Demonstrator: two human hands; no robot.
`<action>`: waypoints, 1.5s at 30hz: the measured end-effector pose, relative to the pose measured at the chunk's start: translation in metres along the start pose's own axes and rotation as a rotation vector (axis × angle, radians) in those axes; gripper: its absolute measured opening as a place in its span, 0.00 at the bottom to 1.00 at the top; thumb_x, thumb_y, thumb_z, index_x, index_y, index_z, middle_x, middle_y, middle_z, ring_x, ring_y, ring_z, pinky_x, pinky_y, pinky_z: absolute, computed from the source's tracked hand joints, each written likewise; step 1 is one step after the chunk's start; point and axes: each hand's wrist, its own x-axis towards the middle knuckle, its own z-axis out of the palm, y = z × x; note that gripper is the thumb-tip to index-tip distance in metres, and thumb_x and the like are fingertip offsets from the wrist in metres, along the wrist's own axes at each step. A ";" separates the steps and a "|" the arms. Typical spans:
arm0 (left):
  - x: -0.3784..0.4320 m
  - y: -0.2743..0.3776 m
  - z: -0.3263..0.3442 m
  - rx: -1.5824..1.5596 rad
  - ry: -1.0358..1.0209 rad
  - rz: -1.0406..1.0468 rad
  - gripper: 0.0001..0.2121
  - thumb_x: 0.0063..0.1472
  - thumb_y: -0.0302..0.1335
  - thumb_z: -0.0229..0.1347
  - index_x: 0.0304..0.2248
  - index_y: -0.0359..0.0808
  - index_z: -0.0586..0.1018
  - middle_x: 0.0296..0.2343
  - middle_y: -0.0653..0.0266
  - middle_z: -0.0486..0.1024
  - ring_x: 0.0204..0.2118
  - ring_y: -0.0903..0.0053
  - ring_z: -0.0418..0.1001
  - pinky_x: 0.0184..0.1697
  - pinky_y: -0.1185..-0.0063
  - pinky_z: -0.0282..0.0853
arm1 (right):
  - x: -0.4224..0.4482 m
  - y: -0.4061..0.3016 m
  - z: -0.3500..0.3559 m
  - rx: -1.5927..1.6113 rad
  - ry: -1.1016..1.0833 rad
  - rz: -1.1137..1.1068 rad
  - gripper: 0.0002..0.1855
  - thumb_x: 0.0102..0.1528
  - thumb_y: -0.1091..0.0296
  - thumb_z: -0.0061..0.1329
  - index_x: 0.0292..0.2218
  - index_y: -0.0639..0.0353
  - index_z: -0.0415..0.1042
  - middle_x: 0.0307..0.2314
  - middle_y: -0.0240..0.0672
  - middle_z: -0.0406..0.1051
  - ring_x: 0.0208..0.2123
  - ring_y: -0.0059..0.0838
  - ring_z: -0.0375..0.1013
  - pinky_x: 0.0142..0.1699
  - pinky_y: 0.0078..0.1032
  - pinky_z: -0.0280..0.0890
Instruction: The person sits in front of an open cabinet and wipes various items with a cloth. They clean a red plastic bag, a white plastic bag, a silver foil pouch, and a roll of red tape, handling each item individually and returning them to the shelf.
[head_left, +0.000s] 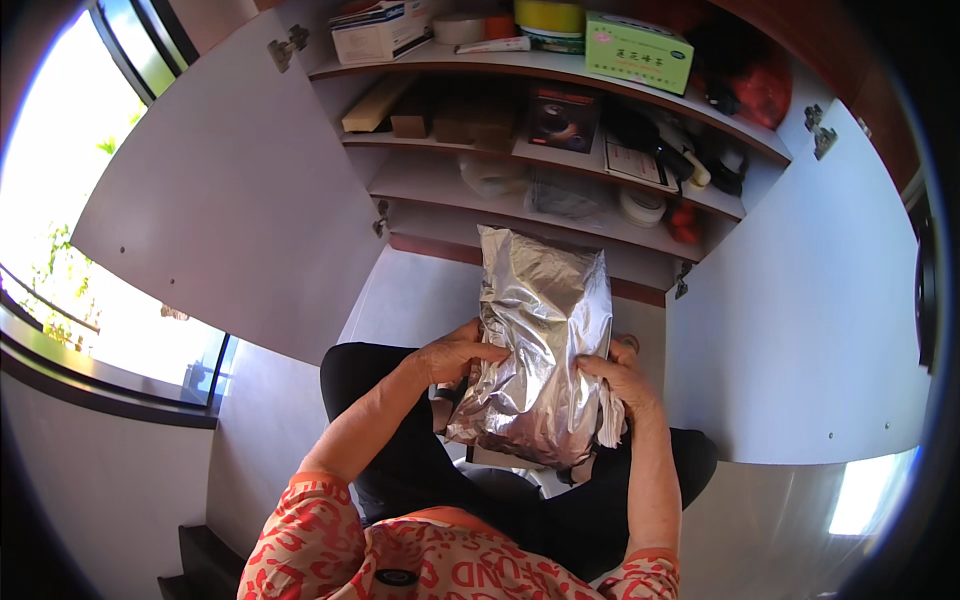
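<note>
A large silver foil pouch (541, 330), creased and shiny, is held up over my knees. My left hand (457, 352) grips its left side, thumb on the front and fingers behind. On the opposite side my right hand (619, 375) clasps it the same way. Between the right palm and the foil a white crumpled cloth or tissue (611, 416) shows; whether the hand holds it too is unclear. The pouch hides most of the floor behind it. What it contains cannot be seen.
Before me stands a cabinet with its left door (225, 195) and right door (795, 300) swung wide. Its shelves bear a green box (637, 52), a white carton (379, 34), a dark picture box (564, 118), a round white container (642, 206) and clear plastic bags (566, 193). A window (67, 187) lies left.
</note>
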 end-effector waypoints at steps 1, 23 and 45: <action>-0.001 -0.004 -0.004 -0.004 0.019 -0.008 0.25 0.51 0.18 0.56 0.49 0.32 0.63 0.38 0.63 0.71 0.40 0.76 0.71 0.46 0.77 0.68 | 0.004 0.002 0.000 -0.021 -0.008 0.007 0.14 0.46 0.73 0.54 0.36 0.67 0.73 0.28 0.35 0.74 0.28 0.21 0.73 0.36 0.19 0.67; -0.037 0.072 -0.124 -0.226 0.601 0.298 0.20 0.50 0.19 0.58 0.43 0.34 0.66 0.30 0.62 0.74 0.29 0.75 0.74 0.34 0.76 0.73 | 0.107 -0.016 0.086 -0.145 -0.179 0.227 0.28 0.46 0.73 0.55 0.50 0.64 0.65 0.38 0.39 0.70 0.39 0.25 0.71 0.42 0.19 0.66; 0.102 0.196 -0.285 0.679 1.046 0.807 0.16 0.54 0.29 0.54 0.39 0.29 0.68 0.34 0.52 0.69 0.35 0.64 0.67 0.37 0.72 0.63 | 0.313 -0.036 0.174 0.229 0.282 -0.324 0.16 0.45 0.84 0.49 0.38 0.64 0.71 0.25 0.35 0.71 0.24 0.23 0.70 0.28 0.19 0.66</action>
